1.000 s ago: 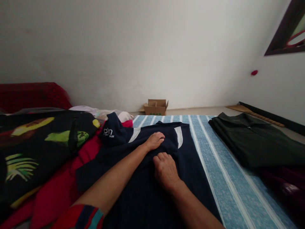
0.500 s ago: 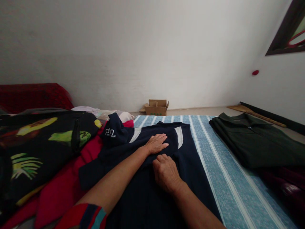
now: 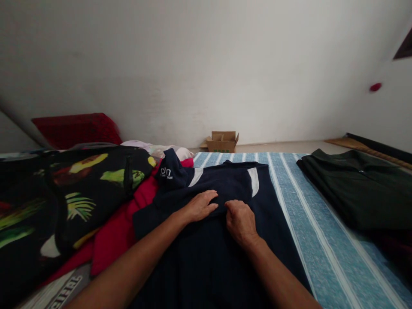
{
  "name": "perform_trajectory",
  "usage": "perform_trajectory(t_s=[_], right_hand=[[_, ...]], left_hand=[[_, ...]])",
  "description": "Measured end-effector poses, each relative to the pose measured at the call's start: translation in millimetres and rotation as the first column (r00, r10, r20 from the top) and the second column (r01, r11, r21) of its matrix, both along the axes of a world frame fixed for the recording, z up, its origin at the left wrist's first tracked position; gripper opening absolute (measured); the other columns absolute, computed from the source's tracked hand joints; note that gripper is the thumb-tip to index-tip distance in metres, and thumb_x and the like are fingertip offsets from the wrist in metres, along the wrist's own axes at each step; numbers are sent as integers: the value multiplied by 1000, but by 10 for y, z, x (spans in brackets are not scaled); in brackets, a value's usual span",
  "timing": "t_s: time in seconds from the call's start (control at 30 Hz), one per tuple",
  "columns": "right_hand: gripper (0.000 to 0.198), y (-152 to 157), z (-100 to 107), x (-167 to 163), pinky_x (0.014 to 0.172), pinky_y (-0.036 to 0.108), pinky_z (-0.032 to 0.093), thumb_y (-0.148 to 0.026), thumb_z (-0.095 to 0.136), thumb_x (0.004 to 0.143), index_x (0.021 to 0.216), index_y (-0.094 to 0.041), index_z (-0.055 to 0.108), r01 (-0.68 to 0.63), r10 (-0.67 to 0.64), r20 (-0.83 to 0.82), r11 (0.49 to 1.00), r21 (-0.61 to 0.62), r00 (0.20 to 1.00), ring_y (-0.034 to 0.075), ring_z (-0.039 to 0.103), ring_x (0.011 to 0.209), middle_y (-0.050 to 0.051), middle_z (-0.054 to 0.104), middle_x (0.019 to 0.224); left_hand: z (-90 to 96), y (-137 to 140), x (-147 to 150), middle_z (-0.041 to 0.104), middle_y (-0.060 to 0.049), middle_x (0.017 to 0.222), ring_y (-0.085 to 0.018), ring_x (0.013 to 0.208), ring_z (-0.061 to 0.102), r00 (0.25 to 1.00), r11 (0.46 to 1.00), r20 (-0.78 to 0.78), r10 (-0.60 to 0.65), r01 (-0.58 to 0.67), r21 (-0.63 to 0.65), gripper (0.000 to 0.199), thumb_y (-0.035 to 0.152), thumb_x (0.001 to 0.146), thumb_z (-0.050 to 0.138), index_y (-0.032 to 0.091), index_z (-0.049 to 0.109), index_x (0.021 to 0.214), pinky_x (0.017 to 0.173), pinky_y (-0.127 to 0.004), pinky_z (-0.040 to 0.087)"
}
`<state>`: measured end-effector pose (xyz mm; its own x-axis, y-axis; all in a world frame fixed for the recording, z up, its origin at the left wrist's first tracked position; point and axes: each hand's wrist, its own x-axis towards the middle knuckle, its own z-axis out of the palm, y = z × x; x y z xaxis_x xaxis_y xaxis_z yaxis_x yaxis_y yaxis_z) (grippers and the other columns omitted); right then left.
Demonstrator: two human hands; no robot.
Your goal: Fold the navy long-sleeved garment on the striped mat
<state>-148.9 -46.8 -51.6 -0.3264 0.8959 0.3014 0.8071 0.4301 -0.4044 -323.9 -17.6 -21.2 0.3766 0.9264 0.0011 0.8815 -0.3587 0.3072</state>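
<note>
A navy shirt (image 3: 199,262) with white shoulder patches and white lettering on one sleeve lies spread before me, partly folded over itself. My left hand (image 3: 201,205) rests palm down on its upper part, fingers stretched out over the cloth. Just to the right, my right hand (image 3: 241,221) is closed, its curled fingers pinching a fold of the same shirt below the right white patch. The fingertips of that hand are partly hidden. Under the shirt is a blue and white striped bedsheet (image 3: 309,223).
To the left, a black fruit-print garment (image 3: 96,184) lies over crimson cloth (image 3: 112,244). A folded dark green garment (image 3: 360,189) sits at the right. Beyond the bed's far edge are an open cardboard box (image 3: 222,142) and the wall (image 3: 225,73). A dark red item (image 3: 77,128) stands back left.
My view has turned left, so everything appears farther right. My left hand has slid left and nearer to me across the shirt, widening the gap between the hands. The right hand stays closed.
</note>
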Motion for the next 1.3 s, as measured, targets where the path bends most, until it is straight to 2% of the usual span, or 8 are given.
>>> perform_trajectory(t_s=[0.13,0.27,0.47,0.63,0.77,0.9,1.07,1.3], right_hand=[[24,-8,0,0,73,30,35,-11,41,86,90,-21,63,-22,22,13,1000,-7,1000,20,54,87,5,64,90],[24,-19,12,9,73,31,35,-11,43,83,88,-21,65,-34,34,8,999,-16,999,20,53,87,5,64,89],[22,-42,25,16,71,31,34,-10,47,79,77,-21,65,-52,53,25,999,-12,998,20,51,85,5,62,86],[22,-43,23,17,70,31,32,-10,46,80,76,-21,65,-52,52,35,999,-11,998,19,50,84,4,61,86],[22,-41,28,16,70,30,30,-9,46,80,77,-20,65,-48,50,41,998,-38,998,19,50,84,4,62,87],[22,-39,27,17,70,30,30,-8,47,79,78,-20,65,-54,55,36,998,-44,998,18,50,85,4,62,87],[23,-32,12,10,70,30,31,-8,46,79,79,-20,65,-46,47,23,999,-26,999,19,51,85,4,62,87],[27,-39,25,14,73,28,35,-6,46,77,83,-20,68,-13,-1,-128,994,-112,992,20,53,91,5,64,91]], left_hand=[[40,-187,-64,53,-13,134,-21,126,46,998,996,29,53,-55,70,40,32,84,48,13,57,118,107,-36,36],[246,-444,-137,52,-12,133,-21,125,46,996,956,40,77,-85,280,38,31,85,44,15,57,116,107,-37,37],[403,-975,-532,53,-15,129,-29,125,43,885,699,43,464,-395,595,39,35,83,45,15,54,116,107,-45,34],[345,-1117,-810,59,-20,119,-33,113,54,685,613,62,726,-686,392,60,50,75,49,8,51,118,96,-44,43],[397,-1049,-910,61,-18,117,-30,106,60,569,541,106,816,-815,211,63,52,70,54,9,53,116,89,-37,47],[495,-1005,-960,67,-13,107,-29,98,63,574,564,126,809,-818,110,52,46,68,60,11,58,106,84,-35,48],[650,-1025,-913,68,-3,71,-25,72,64,628,640,199,753,-769,6,24,38,70,56,16,63,77,65,-31,47],[1257,-1036,-505,56,7,57,-12,53,54,540,677,561,627,-734,-50,24,36,65,64,18,58,80,49,-22,40]])
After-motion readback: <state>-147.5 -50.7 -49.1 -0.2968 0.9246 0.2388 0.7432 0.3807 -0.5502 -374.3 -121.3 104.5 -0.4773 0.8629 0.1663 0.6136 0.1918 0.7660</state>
